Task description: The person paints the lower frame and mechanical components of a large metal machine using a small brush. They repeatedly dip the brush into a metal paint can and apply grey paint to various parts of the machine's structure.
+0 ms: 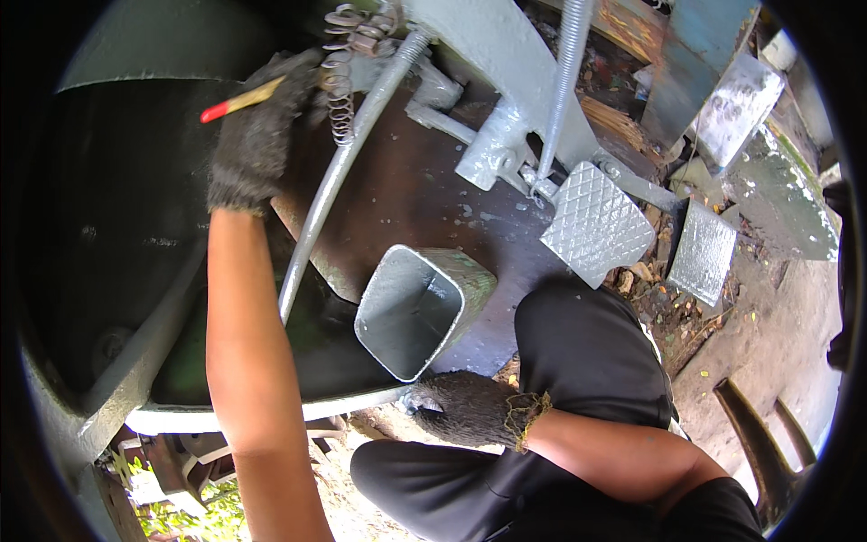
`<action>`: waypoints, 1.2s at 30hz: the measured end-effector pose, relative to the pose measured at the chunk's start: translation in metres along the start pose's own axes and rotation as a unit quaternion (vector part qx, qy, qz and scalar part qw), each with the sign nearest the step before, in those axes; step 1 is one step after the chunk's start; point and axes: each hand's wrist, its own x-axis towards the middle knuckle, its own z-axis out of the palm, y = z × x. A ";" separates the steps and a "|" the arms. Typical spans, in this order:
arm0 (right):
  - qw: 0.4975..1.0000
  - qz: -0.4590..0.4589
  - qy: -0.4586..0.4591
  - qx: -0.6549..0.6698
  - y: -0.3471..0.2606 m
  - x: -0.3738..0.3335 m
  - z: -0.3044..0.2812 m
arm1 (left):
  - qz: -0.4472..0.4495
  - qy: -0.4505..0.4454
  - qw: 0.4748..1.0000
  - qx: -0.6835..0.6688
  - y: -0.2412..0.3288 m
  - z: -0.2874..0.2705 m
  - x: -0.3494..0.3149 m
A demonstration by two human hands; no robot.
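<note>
My left hand (260, 135), in a dark knitted glove, reaches up beside a coil spring (340, 95) and a grey metal rod (348, 163). It is closed on a paintbrush (244, 99) with a pale wooden handle and red tip; the bristles are hidden behind the glove. My right hand (465, 408), gloved alike, is low near my knee, its fingers curled at the end of a light metal edge (357, 403). Just above it stands an open square metal tube (417, 312), painted grey.
Two grey pedals, one with a diamond pattern (598, 224) and one plain (704, 251), jut out at the right. A threaded rod (567, 81) slants above them. A dark curved metal housing (108, 181) fills the left. Debris and metal pieces lie on the ground at right.
</note>
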 end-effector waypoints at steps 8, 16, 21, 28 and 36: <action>0.999 0.022 -0.035 0.014 0.011 0.000 -0.002 | 0.163 0.056 0.945 0.279 -0.040 0.015 0.030; 0.995 0.063 -0.078 0.014 -0.003 -0.004 -0.016 | 0.195 0.057 0.978 0.043 -0.016 0.033 0.013; 0.995 0.037 -0.084 0.041 0.000 -0.010 -0.017 | 0.031 -0.051 0.995 -0.077 0.008 0.019 0.001; 0.995 0.013 -0.079 0.060 0.004 -0.019 -0.008 | 0.094 0.086 0.978 0.163 0.024 -0.020 -0.074; 0.980 0.054 -0.126 0.145 0.008 -0.027 -0.014 | 0.174 0.070 0.918 0.350 0.107 -0.018 -0.187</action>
